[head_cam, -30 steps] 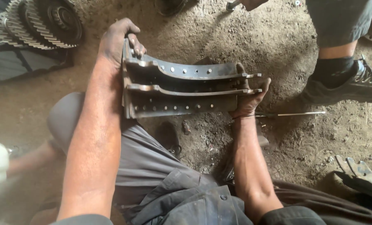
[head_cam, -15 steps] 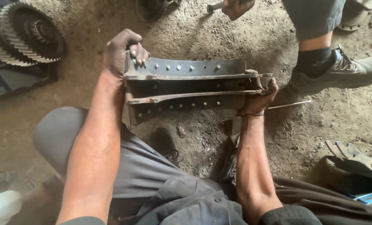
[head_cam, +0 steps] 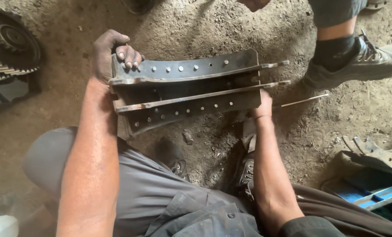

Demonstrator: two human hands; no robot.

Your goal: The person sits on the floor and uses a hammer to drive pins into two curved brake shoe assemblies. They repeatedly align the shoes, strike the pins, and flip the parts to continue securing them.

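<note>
I hold a large curved steel brake shoe [head_cam: 191,94] with two ribs and rows of rivet holes, lying crosswise above the dirt floor in front of my knees. My left hand [head_cam: 110,55] grips its left end, fingers curled over the top edge. My right hand [head_cam: 262,103] holds the right end from below, mostly hidden behind the metal. A thin metal rod [head_cam: 303,100] lies on the ground just right of my right hand.
Toothed gears [head_cam: 11,48] sit at the upper left. Another person's leg and dark shoe [head_cam: 358,57] stand at the upper right. A second brake shoe [head_cam: 378,153] rests on blue items at the right edge. My shoes [head_cam: 246,169] rest on the dirt.
The brake shoe has tilted so its right end sits higher, and my right hand has slipped further beneath it. The view has shifted, moving the gears toward the left edge.
</note>
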